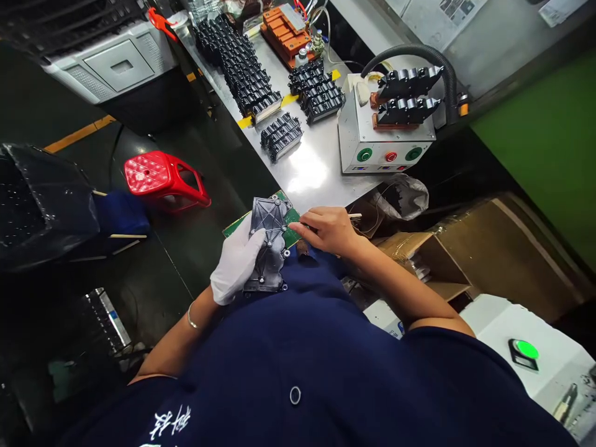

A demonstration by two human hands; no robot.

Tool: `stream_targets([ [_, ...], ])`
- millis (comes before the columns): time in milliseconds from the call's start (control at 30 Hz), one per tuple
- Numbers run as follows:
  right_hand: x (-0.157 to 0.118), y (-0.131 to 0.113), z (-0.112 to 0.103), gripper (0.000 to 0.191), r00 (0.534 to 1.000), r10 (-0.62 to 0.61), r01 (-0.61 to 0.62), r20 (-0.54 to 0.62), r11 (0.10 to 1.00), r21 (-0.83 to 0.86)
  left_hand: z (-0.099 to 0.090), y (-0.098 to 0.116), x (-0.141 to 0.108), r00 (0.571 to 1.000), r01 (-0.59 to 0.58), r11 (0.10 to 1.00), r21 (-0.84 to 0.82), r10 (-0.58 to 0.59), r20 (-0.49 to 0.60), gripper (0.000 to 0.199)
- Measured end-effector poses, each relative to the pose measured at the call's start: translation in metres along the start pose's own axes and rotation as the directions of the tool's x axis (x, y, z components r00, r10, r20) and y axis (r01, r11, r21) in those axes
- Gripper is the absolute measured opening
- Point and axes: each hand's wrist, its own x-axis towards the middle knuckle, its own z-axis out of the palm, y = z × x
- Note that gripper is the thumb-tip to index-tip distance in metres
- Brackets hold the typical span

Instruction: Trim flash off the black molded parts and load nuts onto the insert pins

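Note:
My left hand (237,261), in a white glove, grips a dark metal casting (270,217) with crossed ribs, thumb on its top face. Beneath the casting a green sheet (292,236) sticks out on both sides. Bare and closed, my right hand (328,230) pinches at the casting's right edge. A thin pale stick shows beyond its knuckles; whatever lies between the fingertips is too small to make out.
Ahead is a metal bench (321,186) with rows of black parts (246,68), an orange fixture (284,34) and a white control box (386,139). A red stool (162,180) stands left, an open cardboard box (437,267) right.

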Motion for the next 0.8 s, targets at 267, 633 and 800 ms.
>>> stream_targets([
  [267, 0.0013, -0.0026, -0.0035, 0.06, 1.0, -0.004, 0.002, -0.02, 0.996, -0.091, 0.0019, 0.0026, -0.0041, 1.0, -0.005, 1.0, 0.011, 0.006, -0.023, 0.055],
  [633, -0.0011, -0.0048, -0.0055, 0.06, 0.999, 0.054, -0.054, 0.0, 0.997, -0.05, -0.0009, 0.003, -0.0055, 0.999, -0.031, 0.999, 0.023, 0.031, 0.009, 0.055],
  [800, -0.0028, -0.0018, -0.0035, 0.061, 1.0, 0.021, -0.021, -0.002, 0.999, 0.045, -0.0045, 0.0045, -0.0058, 0.999, -0.027, 1.0, 0.01, 0.027, 0.022, 0.057],
])
